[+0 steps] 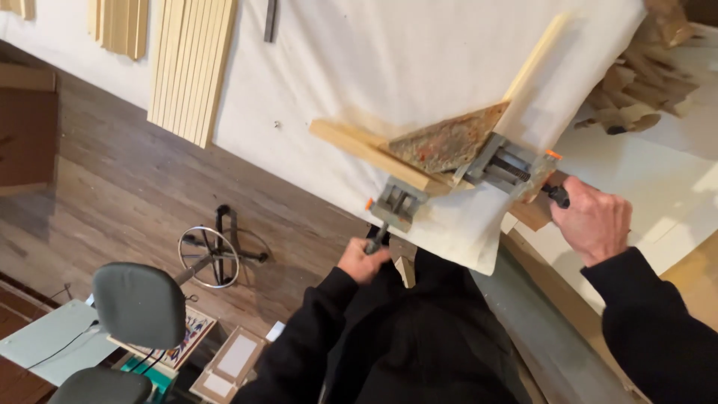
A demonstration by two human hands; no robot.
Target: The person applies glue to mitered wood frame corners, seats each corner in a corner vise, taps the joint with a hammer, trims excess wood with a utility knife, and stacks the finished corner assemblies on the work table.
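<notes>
Both hands are gripping the handles of a corner clamp.

Left hand [364, 260] is clenching the lower black handle [376, 241]; right hand [593, 221] is clenching the other, right of centre. I'm holding the clamp [456, 176] on two wood strips [370, 153] at the counter [419, 60] edge. Overtightening could shift the joint, I judge. No labels are showing; a flat patterned box [193, 334] is lying lower left.

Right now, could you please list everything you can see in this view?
Corner clamp: one, grey metal with orange tips, on the table's edge.
Wood strips: two, pale, meeting in the clamp.
Triangular plate: one, rusty brown, inside the corner.
Cloth: one, white, covering the table.
Slats: one bundle, pale, on the cloth.
Stool: one, grey seat, on the floor.
Left hand: on one clamp handle.
Right hand: on the other handle.
</notes>
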